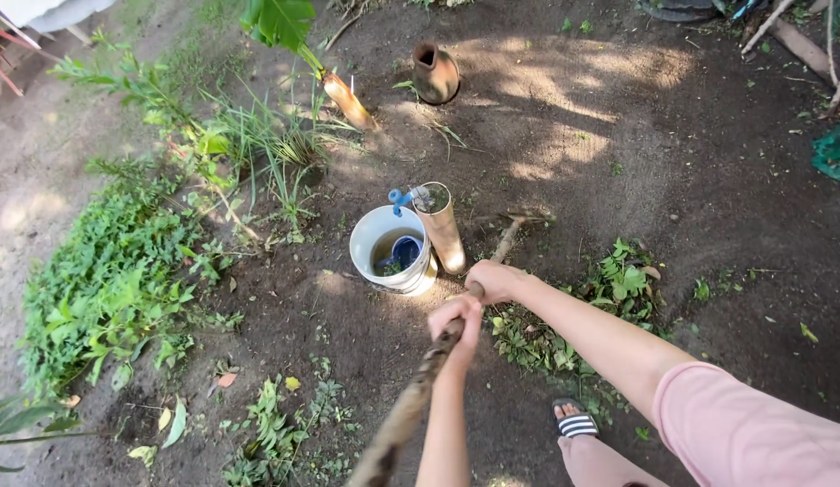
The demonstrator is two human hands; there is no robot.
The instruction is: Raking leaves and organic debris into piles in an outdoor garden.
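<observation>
Head view: looks down on bare garden soil, two bare arms reaching forward over it.
Tool: long rough wooden handle (411, 406) runs from the bottom edge up toward the middle, slanting away from the body; its far end meets the ground by a patch of cut leaves (609, 289), and a short wooden piece (508, 239) lying beyond the hands may be its head, though I cannot tell for sure.
Left hand (458, 326): closed tight around the handle, lower down the shaft, nearer the body, where it can steer.
Right hand (494, 280): also wrapped shut on the handle, higher up toward the working end, arm stretched out to press the tool at the soil.
Spacing: hands sit one just above the other, a two-handed grip suited to a long tool.
Bucket: white plastic bucket (395, 252) with murky water and a blue scoop (404, 251) inside stands just beyond the hands, within reach yet off the line of the handle.
Pipe: tan upright tube (443, 225) touches the bucket's right side.
Pot: brown clay jar (434, 72) stands well apart, further back.
Foot: striped sandal (575, 419) is planted behind the leaves, clear of the tool.
</observation>
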